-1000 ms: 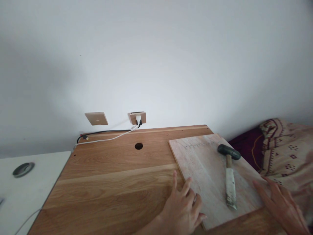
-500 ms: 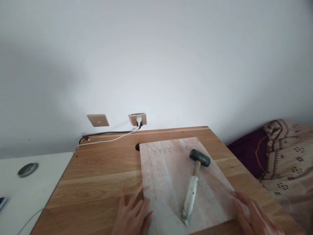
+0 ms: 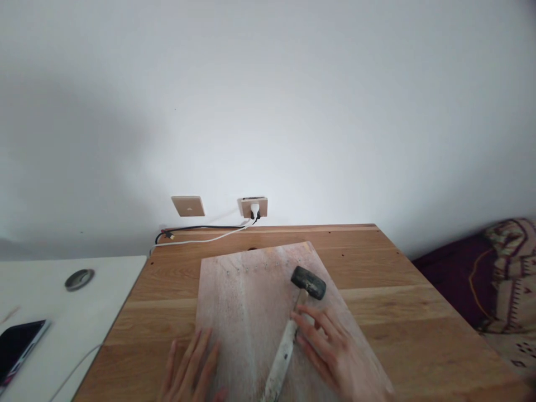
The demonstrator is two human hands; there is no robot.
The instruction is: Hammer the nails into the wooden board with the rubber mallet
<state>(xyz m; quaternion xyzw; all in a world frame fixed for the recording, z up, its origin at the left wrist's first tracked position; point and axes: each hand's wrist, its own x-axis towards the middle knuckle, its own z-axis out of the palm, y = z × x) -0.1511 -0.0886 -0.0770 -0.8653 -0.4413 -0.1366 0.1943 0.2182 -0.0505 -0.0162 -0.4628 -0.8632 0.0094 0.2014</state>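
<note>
A pale wooden board [image 3: 247, 312] lies flat on the brown wooden desk [image 3: 389, 301]. On it rests a mallet [image 3: 293, 324] with a black head and a paint-smeared handle. My right hand [image 3: 335, 354] lies on the board, fingers spread, fingertips at the mallet's handle just below the head. My left hand [image 3: 188, 374] lies flat with fingers stretched out at the board's left front edge, partly on the desk. Neither hand grips anything.
A white table [image 3: 62, 318] adjoins the desk on the left, with a dark phone [image 3: 19, 346], a round metal cap [image 3: 79, 279] and a white cable. Cables run to a wall socket [image 3: 254, 207]. A patterned blanket [image 3: 506, 279] lies at right.
The board with the mallet has slid left across the desk. My right hand has moved from the board's right edge onto the board beside the mallet handle; my left hand shifted left.
</note>
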